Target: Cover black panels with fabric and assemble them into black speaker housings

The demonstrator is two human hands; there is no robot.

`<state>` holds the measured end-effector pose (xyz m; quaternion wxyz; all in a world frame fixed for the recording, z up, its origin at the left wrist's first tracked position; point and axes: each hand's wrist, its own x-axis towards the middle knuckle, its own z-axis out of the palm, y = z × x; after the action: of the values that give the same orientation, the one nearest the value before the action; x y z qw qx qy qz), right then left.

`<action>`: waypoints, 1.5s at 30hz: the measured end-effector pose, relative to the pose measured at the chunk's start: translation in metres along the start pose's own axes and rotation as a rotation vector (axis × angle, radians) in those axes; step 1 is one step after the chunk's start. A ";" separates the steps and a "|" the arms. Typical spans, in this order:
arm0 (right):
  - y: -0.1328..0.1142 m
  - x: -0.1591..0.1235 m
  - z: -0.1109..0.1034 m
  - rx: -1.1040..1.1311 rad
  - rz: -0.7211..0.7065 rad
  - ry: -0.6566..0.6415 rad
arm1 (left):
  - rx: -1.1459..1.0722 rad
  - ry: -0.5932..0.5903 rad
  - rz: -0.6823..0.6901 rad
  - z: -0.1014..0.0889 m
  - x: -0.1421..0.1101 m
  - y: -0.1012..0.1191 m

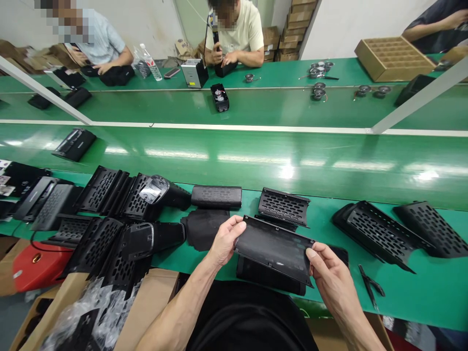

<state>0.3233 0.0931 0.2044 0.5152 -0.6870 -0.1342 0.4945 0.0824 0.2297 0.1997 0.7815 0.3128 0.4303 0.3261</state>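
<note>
Between my hands is a black curved plastic panel [274, 251], held by its two short ends with its smooth inner side facing up. My left hand [227, 240] pinches the upper left corner between thumb and fingers. At the right end, my right hand [327, 265] grips the edge the same way. Underneath, partly hidden, lies a black speaker housing [270, 278] on the green table. Just beyond the panel rests a slotted black grille [285, 205]. A stack of black cloth-like sheets [205, 228] lies beside my left hand.
Several slotted grilles [104, 187] and housings crowd the left. Larger grilles [380, 234] and pliers [371, 287] lie to the right. An open box with clear plastic bags [95, 312] stands at lower left. Across the green conveyor [234, 151], people work at another bench.
</note>
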 end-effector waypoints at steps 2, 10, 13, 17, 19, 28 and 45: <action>-0.003 -0.001 0.003 0.052 0.014 0.015 | -0.077 -0.035 0.013 0.000 -0.005 0.001; -0.004 -0.017 0.031 0.197 0.032 -0.027 | -0.346 -0.317 0.054 0.011 -0.017 -0.010; 0.001 -0.020 0.039 0.118 0.013 -0.113 | -0.355 -0.280 0.035 0.016 -0.011 -0.016; 0.011 -0.002 0.026 -0.170 -0.096 -0.247 | -0.431 -0.133 0.022 0.007 -0.001 -0.017; 0.023 0.013 0.012 -0.406 -0.184 -0.301 | -0.452 -0.042 0.011 -0.003 0.001 -0.012; 0.087 0.017 -0.010 -1.310 -0.484 -0.508 | -0.475 0.078 -0.023 -0.048 -0.020 0.007; 0.085 -0.016 -0.017 -1.495 -0.472 -0.639 | -0.730 -0.074 -0.128 -0.050 -0.049 0.002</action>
<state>0.3015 0.0355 0.1416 -0.0478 -0.6281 -0.7051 0.3256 0.0174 0.2029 0.2022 0.8755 -0.0022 0.2757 0.3970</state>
